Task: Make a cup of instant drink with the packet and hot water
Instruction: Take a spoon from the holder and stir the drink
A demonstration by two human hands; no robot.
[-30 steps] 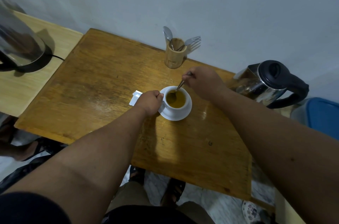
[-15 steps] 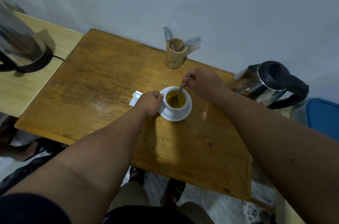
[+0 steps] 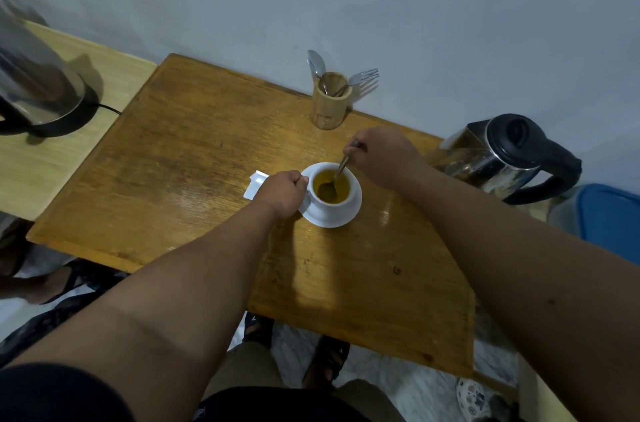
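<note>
I am at the stirring step; my right hand (image 3: 384, 157) has its fingers closed on the handle of a teaspoon (image 3: 341, 169), the bowl of which sits down in the amber drink, where a darker patch looks to me like powder not yet dissolved; my left hand (image 3: 282, 193) is curled shut against the near-left side of the white cup (image 3: 332, 191), apparently at its handle, though the hand hides the handle itself; the cup stands on its saucer (image 3: 334, 219) about mid-bench; a white packet (image 3: 254, 183), which I take for the emptied one, lies flat just beyond the left hand, partly hidden by it.

By my judgement the pouring is done and only mixing remains; the next move calls for small circles kept inside the rim, the left hand steadying the cup so the saucer does not slide on the glossy wooden bench (image 3: 194, 158), then lifting the spoon out without dripping.

There is plenty of bare bench left of and in front of the cup; the steel kettle (image 3: 502, 155) stands near my right forearm at the bench's right edge, and the wooden cutlery holder (image 3: 329, 106) stands behind by the wall, so I would draw the right elbow back rather than swing it outward.
</note>
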